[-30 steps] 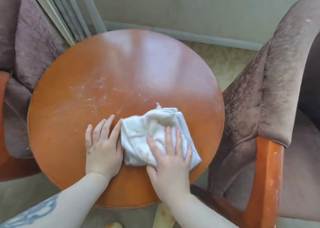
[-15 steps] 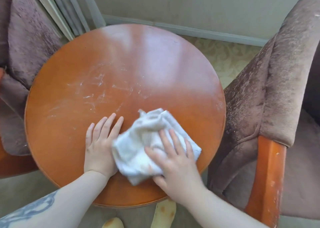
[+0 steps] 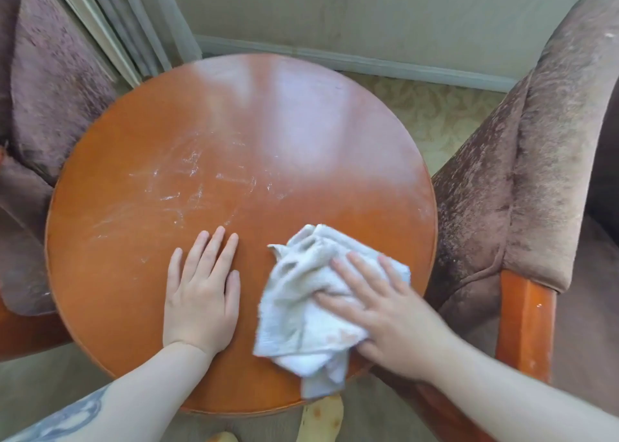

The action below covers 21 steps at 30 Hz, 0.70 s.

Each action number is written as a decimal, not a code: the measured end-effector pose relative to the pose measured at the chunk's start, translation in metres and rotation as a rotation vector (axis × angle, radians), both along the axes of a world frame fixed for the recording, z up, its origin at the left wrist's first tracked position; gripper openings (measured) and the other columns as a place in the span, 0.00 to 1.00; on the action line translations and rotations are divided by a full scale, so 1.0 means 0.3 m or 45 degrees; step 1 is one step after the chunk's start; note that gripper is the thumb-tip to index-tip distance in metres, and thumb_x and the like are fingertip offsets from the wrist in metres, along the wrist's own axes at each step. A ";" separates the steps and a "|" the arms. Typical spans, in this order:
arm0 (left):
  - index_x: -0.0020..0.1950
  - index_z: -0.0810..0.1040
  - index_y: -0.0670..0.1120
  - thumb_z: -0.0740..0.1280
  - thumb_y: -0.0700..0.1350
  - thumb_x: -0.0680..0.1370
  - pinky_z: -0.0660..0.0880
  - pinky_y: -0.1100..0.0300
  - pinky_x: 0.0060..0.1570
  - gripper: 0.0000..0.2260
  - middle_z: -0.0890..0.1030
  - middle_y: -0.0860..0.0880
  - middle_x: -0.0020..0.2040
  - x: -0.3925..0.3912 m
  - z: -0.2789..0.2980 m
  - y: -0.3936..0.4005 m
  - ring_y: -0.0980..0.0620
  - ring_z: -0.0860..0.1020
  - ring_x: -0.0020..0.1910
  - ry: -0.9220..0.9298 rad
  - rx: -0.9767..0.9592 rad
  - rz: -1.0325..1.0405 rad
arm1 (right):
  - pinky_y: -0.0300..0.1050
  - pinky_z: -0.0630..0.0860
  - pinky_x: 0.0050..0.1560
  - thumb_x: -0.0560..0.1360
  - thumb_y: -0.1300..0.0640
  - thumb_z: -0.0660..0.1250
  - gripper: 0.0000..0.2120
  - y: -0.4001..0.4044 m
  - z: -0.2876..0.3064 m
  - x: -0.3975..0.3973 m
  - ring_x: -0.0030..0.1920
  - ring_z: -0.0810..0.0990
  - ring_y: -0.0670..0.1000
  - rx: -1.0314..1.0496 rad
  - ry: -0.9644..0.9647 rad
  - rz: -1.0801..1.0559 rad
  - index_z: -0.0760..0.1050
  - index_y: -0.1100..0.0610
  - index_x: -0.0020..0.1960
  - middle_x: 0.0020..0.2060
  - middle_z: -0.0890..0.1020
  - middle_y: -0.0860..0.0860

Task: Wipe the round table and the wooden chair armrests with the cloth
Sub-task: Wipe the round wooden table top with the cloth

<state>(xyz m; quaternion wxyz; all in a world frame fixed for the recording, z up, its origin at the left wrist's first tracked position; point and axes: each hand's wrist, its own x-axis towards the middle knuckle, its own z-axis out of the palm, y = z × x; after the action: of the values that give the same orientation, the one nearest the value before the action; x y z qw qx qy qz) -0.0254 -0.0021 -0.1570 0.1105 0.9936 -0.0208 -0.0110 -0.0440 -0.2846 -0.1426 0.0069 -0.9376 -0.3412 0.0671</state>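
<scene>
the round wooden surface [image 3: 268, 133] stood between two plush brown armchairs, with white streaks and smears across its middle and left part. the crumpled white cloth [image 3: 311, 307] lay on the near right part of the surface, one corner drooping over the near edge. the right hand [image 3: 385, 311] pressed down on the cloth with its fingers [image 3: 355, 267] spread and nearly straight, flat on the fabric rather than curled round it. the left hand [image 3: 201, 294] rested palm down on the bare wood just beside the cloth (a narrow strip of surface showed between them), its fingers straight and close together, holding nothing. a tattooed left forearm [image 3: 67, 415] entered from the lower left. the right chair's orange wooden armrest [image 3: 526, 327] stood at the far right, with pale specks on its lacquer. patterned carpet [image 3: 435, 106] showed beyond the surface.
</scene>
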 end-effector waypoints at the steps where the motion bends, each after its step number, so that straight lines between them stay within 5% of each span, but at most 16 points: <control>1: 0.75 0.62 0.49 0.49 0.51 0.79 0.48 0.49 0.74 0.23 0.63 0.49 0.75 0.003 0.001 -0.002 0.51 0.55 0.75 0.018 0.005 0.002 | 0.66 0.53 0.71 0.69 0.43 0.60 0.37 -0.057 0.004 0.046 0.77 0.50 0.59 -0.075 -0.025 -0.046 0.53 0.40 0.76 0.77 0.53 0.55; 4: 0.76 0.58 0.50 0.46 0.54 0.80 0.48 0.49 0.74 0.24 0.59 0.51 0.76 0.007 0.000 -0.008 0.53 0.52 0.76 0.052 0.003 0.007 | 0.66 0.50 0.71 0.72 0.39 0.57 0.36 -0.017 0.012 0.187 0.77 0.44 0.59 -0.043 -0.002 -0.747 0.44 0.38 0.76 0.78 0.47 0.56; 7: 0.76 0.59 0.50 0.46 0.54 0.80 0.50 0.48 0.74 0.25 0.59 0.51 0.76 0.005 -0.001 -0.004 0.53 0.52 0.76 0.057 -0.010 0.009 | 0.64 0.48 0.72 0.72 0.41 0.60 0.35 0.201 -0.003 0.183 0.76 0.45 0.59 0.125 0.010 -1.218 0.50 0.38 0.76 0.78 0.48 0.56; 9: 0.76 0.59 0.50 0.47 0.53 0.80 0.51 0.48 0.73 0.24 0.60 0.51 0.76 0.003 -0.002 0.003 0.53 0.53 0.76 0.070 -0.024 0.008 | 0.65 0.52 0.70 0.69 0.44 0.61 0.34 0.223 -0.014 0.071 0.76 0.48 0.59 0.178 0.002 -0.971 0.56 0.39 0.74 0.77 0.52 0.56; 12: 0.76 0.58 0.50 0.47 0.53 0.79 0.51 0.47 0.73 0.25 0.59 0.51 0.76 0.004 -0.001 0.007 0.53 0.52 0.76 0.072 -0.020 0.007 | 0.65 0.56 0.69 0.66 0.44 0.62 0.37 0.029 -0.008 -0.039 0.77 0.51 0.58 0.112 0.021 -0.220 0.58 0.40 0.74 0.77 0.54 0.54; 14: 0.76 0.58 0.50 0.47 0.53 0.80 0.50 0.47 0.73 0.25 0.59 0.51 0.76 0.007 0.000 0.001 0.53 0.52 0.76 0.076 -0.034 0.011 | 0.67 0.57 0.68 0.67 0.41 0.61 0.37 -0.098 0.002 0.035 0.76 0.52 0.58 -0.015 0.003 -0.105 0.56 0.40 0.75 0.77 0.55 0.54; 19: 0.76 0.58 0.51 0.46 0.54 0.80 0.50 0.48 0.74 0.24 0.59 0.51 0.76 0.004 -0.002 -0.001 0.53 0.51 0.76 0.077 -0.021 0.011 | 0.65 0.50 0.71 0.73 0.41 0.59 0.34 0.142 -0.002 0.293 0.76 0.45 0.58 0.124 -0.031 -1.392 0.51 0.39 0.76 0.78 0.48 0.54; 21: 0.76 0.58 0.51 0.47 0.53 0.80 0.50 0.48 0.74 0.24 0.59 0.51 0.76 0.003 -0.005 0.004 0.54 0.51 0.76 0.079 -0.024 0.017 | 0.65 0.51 0.70 0.72 0.42 0.61 0.33 0.261 -0.010 0.263 0.76 0.46 0.58 0.215 -0.009 -1.474 0.54 0.39 0.75 0.77 0.50 0.54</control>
<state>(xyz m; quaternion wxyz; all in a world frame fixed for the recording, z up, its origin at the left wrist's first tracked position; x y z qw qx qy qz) -0.0244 -0.0008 -0.1584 0.1204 0.9918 -0.0109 -0.0410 0.0349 -0.2061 -0.1457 0.1159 -0.9678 0.2224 0.0219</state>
